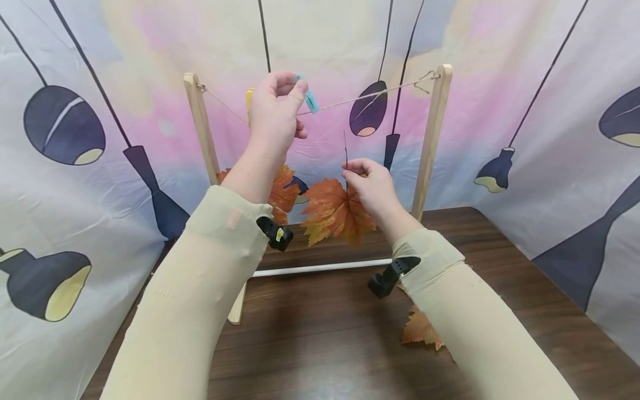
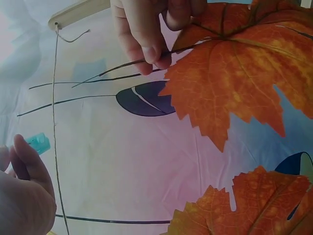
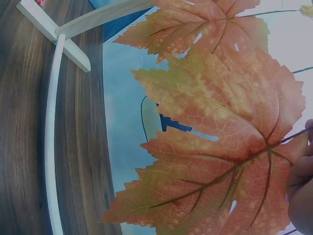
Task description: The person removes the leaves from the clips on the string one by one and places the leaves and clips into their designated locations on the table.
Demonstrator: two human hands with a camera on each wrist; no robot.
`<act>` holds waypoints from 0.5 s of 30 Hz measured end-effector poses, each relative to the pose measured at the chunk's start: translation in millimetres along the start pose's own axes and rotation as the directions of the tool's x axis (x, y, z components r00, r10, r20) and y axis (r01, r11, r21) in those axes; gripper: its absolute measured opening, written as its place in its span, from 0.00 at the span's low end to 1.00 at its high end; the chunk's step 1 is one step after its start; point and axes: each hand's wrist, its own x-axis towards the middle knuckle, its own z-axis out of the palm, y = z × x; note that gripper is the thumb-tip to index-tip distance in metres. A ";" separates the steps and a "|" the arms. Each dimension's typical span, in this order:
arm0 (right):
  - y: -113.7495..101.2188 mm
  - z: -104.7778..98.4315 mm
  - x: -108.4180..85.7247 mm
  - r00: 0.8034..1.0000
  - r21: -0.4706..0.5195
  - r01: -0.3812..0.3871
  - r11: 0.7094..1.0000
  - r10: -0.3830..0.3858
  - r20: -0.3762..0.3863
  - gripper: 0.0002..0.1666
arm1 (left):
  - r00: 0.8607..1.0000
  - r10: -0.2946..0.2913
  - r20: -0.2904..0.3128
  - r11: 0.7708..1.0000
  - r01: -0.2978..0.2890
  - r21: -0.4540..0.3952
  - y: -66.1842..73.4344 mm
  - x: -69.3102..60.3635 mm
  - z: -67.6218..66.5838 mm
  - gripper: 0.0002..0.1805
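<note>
My left hand (image 1: pixel 276 111) pinches a light blue clothespin (image 1: pixel 312 102) beside a thin twine (image 1: pixel 345 103) strung between two wooden posts. Whether the clothespin's tips touch the twine, I cannot tell. With thumb and fingers, my right hand (image 1: pixel 371 182) holds the stem of an orange maple leaf (image 1: pixel 327 211), its stem end pointing up below the twine. In the right wrist view this leaf (image 3: pixel 210 147) fills the middle. Behind my left wrist a second orange leaf (image 1: pixel 284 191) is partly hidden. A yellow clothespin (image 1: pixel 248 99) shows at the twine, mostly covered by my left hand.
The wooden posts (image 1: pixel 434 139) stand on a dark wood table (image 1: pixel 310 333), joined low down by a white rod (image 1: pixel 320 269). Another orange leaf (image 1: pixel 420 328) lies on the table, partly under my right forearm. A printed cloth backdrop (image 1: pixel 320 33) surrounds the table.
</note>
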 end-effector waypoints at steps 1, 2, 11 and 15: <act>0.4 -0.5 -0.1 1.000 0.001 -0.003 1.000 0.003 -0.001 0.13 | 1.000 0.006 0.001 1.000 -0.006 0.005 -0.9 -0.6 -0.3 0.14; 0.5 -1.1 -0.1 1.000 -0.001 -0.007 1.000 0.007 0.000 0.14 | 1.000 0.013 0.003 1.000 -0.013 0.010 -1.6 -1.5 -0.6 0.15; 4.2 -10.0 -0.5 1.000 -0.037 -0.004 0.999 0.004 0.003 0.14 | 0.997 0.076 0.033 0.995 -0.078 0.057 -0.1 -6.7 -6.3 0.16; 5.3 -13.0 -2.7 1.000 -0.019 -0.015 1.000 0.015 0.000 0.14 | 0.996 0.082 0.042 0.994 -0.085 0.072 1.0 -6.5 -7.5 0.16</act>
